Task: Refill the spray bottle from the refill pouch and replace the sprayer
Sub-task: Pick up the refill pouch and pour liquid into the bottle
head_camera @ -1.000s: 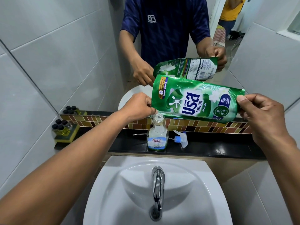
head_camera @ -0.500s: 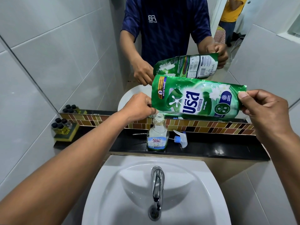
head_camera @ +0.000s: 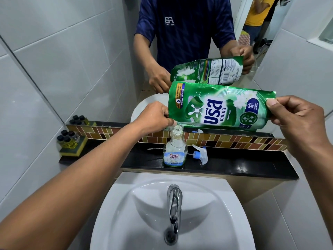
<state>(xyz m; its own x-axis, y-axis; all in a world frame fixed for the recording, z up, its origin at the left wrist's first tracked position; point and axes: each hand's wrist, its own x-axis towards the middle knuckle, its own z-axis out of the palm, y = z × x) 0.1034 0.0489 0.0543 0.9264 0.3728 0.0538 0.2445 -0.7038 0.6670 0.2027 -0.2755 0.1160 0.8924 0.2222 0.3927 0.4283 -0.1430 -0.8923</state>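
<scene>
Both hands on the green refill pouch (head_camera: 218, 109), held sideways above the black surface (head_camera: 234, 165). Left hand (head_camera: 155, 118) has its grip pinched on the pouch's lower corner, right over the open neck of the spray bottle (head_camera: 175, 152); the spout itself is hidden behind the fingers. Right hand (head_camera: 295, 120) clamps the far end, thumb on top. The bottle stands upright, and any stream is hard to make out. The sprayer (head_camera: 200, 153) lies just beside the bottle, its tube partly hidden behind it.

Refill pouch (head_camera: 219, 107) lowered slightly; spout corner now at spray bottle (head_camera: 175, 152) mouth, liquid entering.
</scene>
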